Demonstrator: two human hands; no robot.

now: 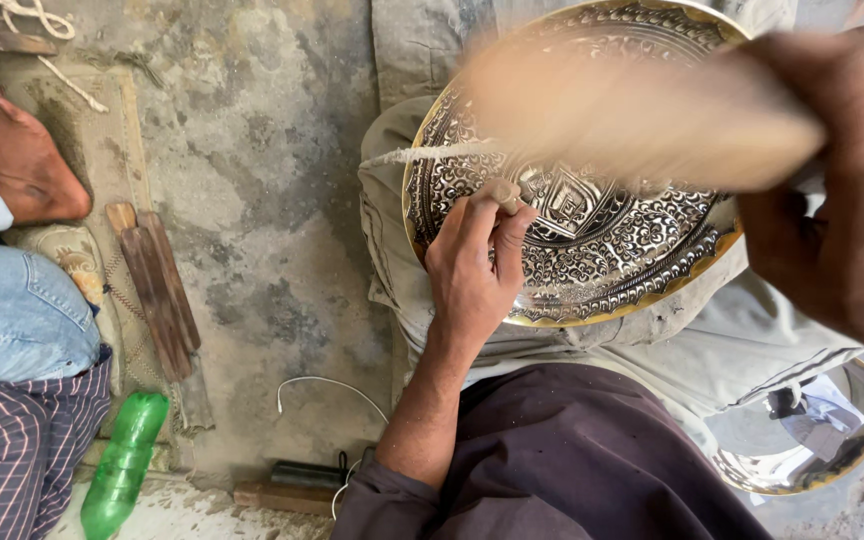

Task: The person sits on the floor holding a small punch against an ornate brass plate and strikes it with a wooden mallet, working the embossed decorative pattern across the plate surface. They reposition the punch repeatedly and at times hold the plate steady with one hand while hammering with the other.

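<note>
1 round engraved plate (pixel 592 250) (gold rim) | left grip (pixel 472 265) pinches punch (pixel 505 193) | right grip (pixel 842 190) clasps blurred mallet (pixel 632 110)

The left hand (pixel 472 265) pinches a small punch (pixel 505 193) upright against the engraved round metal plate (pixel 592 240) resting on the person's lap. The right hand (pixel 842 190) grips a blurred wooden mallet (pixel 632 110) above the plate.

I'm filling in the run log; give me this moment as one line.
left hand: holds punch on engraved plate | right hand: grips blurred wooden mallet | plate on lap
</note>
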